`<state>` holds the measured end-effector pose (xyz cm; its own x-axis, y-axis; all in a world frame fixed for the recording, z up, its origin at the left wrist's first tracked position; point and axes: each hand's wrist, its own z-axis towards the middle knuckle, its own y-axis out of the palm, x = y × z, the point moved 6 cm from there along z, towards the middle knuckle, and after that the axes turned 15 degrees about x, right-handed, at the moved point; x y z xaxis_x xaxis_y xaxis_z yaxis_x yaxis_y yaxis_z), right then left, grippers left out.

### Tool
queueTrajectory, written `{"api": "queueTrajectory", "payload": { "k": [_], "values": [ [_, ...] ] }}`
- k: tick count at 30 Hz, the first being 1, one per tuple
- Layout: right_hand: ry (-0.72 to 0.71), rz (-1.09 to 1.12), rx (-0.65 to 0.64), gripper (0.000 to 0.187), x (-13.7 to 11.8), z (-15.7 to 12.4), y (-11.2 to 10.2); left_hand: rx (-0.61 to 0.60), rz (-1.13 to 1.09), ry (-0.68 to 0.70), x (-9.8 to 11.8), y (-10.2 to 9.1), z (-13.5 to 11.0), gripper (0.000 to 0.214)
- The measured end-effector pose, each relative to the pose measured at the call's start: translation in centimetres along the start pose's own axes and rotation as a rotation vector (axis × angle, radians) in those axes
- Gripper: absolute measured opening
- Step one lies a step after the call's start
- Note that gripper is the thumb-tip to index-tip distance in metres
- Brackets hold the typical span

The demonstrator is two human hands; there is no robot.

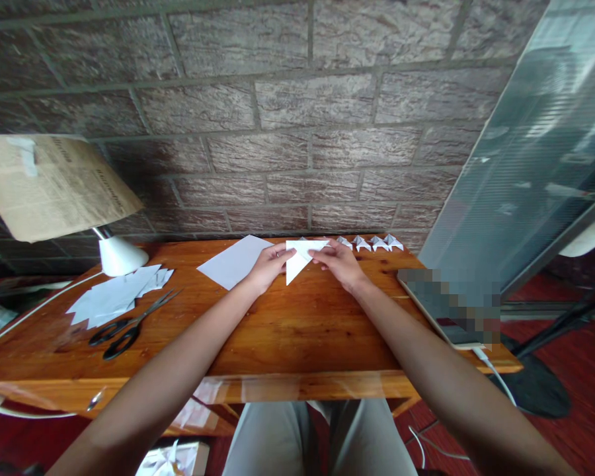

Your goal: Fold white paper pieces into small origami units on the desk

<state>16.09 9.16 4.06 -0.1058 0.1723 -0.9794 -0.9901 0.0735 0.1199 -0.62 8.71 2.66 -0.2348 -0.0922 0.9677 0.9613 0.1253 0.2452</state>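
Between my two hands a white sheet of paper folded into a triangle [297, 264] is held up above the table. My left hand [269, 268] pinches its left edge, thumb on the near face. On the other side my right hand [344, 264] grips the upper right part, its thumb against the paper. Behind my left hand lies a flat white sheet of paper [233, 261]. A row of small folded paper pieces [377, 243] stands along the back edge, partly hidden by my right hand.
Black-handled scissors [129, 330] and a pile of white paper pieces [116, 297] lie at the left of the wooden table [297, 337], near a lamp [121, 254]. A tablet [426, 301] with a cable plugged in rests at the right edge. A brick wall [287, 132] rises behind.
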Motion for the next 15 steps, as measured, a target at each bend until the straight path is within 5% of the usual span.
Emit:
{"api": "queueTrajectory", "payload": {
  "k": [15],
  "values": [
    [-0.092, 0.017, 0.038, 0.049, -0.52, 0.03, -0.15, 0.073, -0.019, 0.063, 0.33, -0.67, 0.36, 0.041]
  ]
}}
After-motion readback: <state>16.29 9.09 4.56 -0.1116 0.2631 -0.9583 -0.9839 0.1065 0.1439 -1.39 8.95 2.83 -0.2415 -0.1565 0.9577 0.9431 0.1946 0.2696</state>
